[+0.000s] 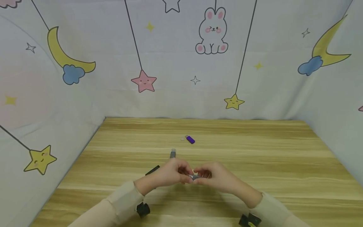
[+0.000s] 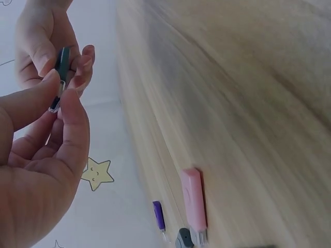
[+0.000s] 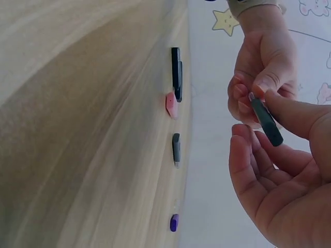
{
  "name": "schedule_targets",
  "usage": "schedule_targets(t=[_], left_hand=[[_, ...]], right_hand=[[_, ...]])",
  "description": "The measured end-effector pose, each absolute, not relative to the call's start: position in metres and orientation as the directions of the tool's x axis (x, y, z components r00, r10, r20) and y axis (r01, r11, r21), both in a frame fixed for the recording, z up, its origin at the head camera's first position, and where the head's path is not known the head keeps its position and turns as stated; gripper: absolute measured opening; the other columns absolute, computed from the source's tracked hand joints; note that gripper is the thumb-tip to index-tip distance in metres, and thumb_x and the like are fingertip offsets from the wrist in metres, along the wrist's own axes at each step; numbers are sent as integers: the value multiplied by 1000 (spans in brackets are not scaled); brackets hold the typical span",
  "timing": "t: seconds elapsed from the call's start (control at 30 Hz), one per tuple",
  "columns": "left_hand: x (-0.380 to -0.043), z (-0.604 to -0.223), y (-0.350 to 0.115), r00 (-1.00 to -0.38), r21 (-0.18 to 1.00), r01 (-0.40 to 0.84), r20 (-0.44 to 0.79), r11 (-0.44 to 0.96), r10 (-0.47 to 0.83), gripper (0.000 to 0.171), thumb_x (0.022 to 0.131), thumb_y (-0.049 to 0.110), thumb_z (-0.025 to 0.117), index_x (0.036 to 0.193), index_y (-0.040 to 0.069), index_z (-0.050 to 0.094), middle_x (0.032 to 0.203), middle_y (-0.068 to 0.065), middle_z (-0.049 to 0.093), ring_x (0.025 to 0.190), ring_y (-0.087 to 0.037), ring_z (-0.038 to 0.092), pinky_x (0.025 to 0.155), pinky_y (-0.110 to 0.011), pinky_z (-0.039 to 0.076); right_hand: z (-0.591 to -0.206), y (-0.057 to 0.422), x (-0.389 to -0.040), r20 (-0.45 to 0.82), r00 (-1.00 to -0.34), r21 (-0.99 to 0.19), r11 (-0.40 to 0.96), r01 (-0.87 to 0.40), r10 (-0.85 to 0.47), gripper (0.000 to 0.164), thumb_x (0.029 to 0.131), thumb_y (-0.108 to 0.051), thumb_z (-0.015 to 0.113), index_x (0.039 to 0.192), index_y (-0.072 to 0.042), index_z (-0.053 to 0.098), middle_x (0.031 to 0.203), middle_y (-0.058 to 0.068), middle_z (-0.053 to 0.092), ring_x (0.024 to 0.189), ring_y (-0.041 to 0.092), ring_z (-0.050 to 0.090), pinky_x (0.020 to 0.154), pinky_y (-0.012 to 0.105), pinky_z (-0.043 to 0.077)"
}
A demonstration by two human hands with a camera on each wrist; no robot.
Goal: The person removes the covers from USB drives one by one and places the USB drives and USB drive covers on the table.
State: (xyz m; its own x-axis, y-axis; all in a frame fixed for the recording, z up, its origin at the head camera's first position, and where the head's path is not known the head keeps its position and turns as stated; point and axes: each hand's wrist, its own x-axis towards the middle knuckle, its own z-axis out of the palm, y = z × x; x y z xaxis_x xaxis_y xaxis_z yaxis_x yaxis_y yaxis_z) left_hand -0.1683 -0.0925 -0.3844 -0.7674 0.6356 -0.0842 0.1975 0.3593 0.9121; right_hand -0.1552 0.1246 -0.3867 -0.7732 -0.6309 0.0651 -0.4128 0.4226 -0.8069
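A dark green-grey USB flash drive [image 3: 266, 121] is held between both hands, above the wooden table. My left hand [image 1: 175, 171] pinches its connector end between thumb and forefinger; a clear tip shows there in the left wrist view. Around the body of the drive are the thumb and fingers of my right hand [image 1: 219, 176]. Just beyond the left hand lies a grey USB flash drive [image 1: 173, 154], partly covered by that hand in the head view. A pink USB flash drive [image 2: 194, 199] with a clear end shows in the left wrist view.
Farther back on the table [image 1: 255, 142] lie a purple USB flash drive [image 1: 190, 139] and a small clear piece [image 1: 182, 139] beside its connector. A long black object [image 3: 176, 72] lies near the left forearm. Printed cloth [image 1: 175, 63] walls the table's back and sides.
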Motion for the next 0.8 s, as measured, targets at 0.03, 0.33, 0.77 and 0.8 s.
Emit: schedule_targets(t=[0.03,0.33,0.77,0.8], left_hand=[[-167,-384,-92,-768,913,198,-81,356,635,9,82,4,75,88,0,69,80,-4,68,70,-19,64,65,-39,56],[-158,-383,-88,-774,908,236,-40,347,632,8,82,4,74,87,0,70,79,-4,67,66,-8,58,58,-20,48],[-157,-383,-86,-751,923,261,11,282,660,7,84,3,73,88,-2,73,83,-10,70,68,-5,58,61,-20,49],[-158,-384,-86,-750,926,258,12,276,661,7,84,3,73,88,-3,73,83,-10,71,68,-5,58,61,-20,49]], right_hand=[[-387,125,-154,62,-775,-813,419,-405,-629,35,88,-22,72,111,4,68,89,1,69,75,4,59,67,22,52],[-396,126,-146,169,-765,-832,327,-449,-622,24,88,-17,71,104,1,73,84,2,69,66,2,53,58,21,51],[-396,129,-142,248,-745,-828,264,-495,-620,18,87,-10,70,100,2,74,73,-2,61,63,1,44,54,18,42],[-397,129,-142,250,-743,-830,257,-495,-621,18,87,-10,70,100,3,74,73,-2,61,63,1,44,54,17,42]])
